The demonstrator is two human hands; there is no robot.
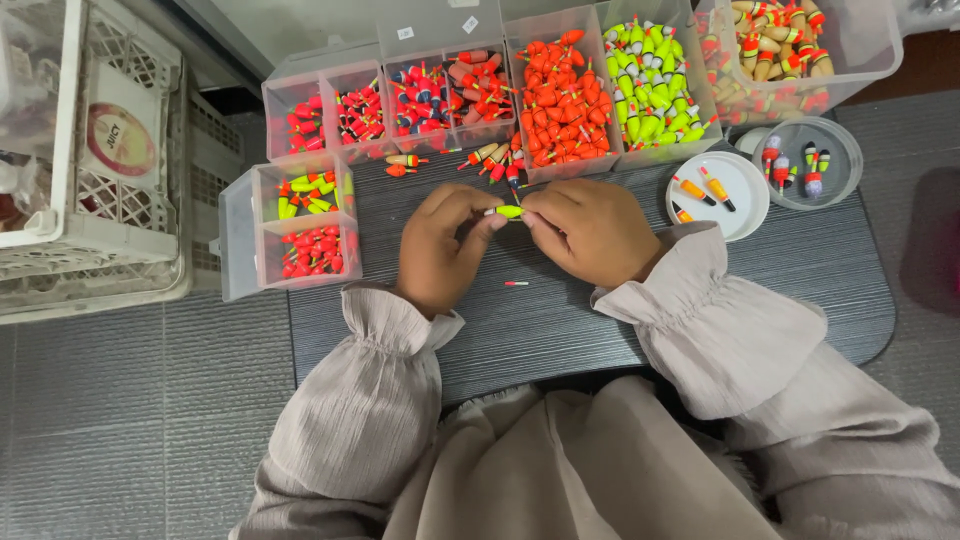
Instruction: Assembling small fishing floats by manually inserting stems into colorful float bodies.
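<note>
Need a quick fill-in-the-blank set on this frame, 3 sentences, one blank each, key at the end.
1. Both hands, left hand and right hand, pinch one small float whose body is ____ in colour.
2. The two orange floats beside the right hand lie on a round ____ lid.
3. A tiny red-tipped stick lies on the dark ____ below the hands.

Missing words: yellow-green; white; mat
</note>
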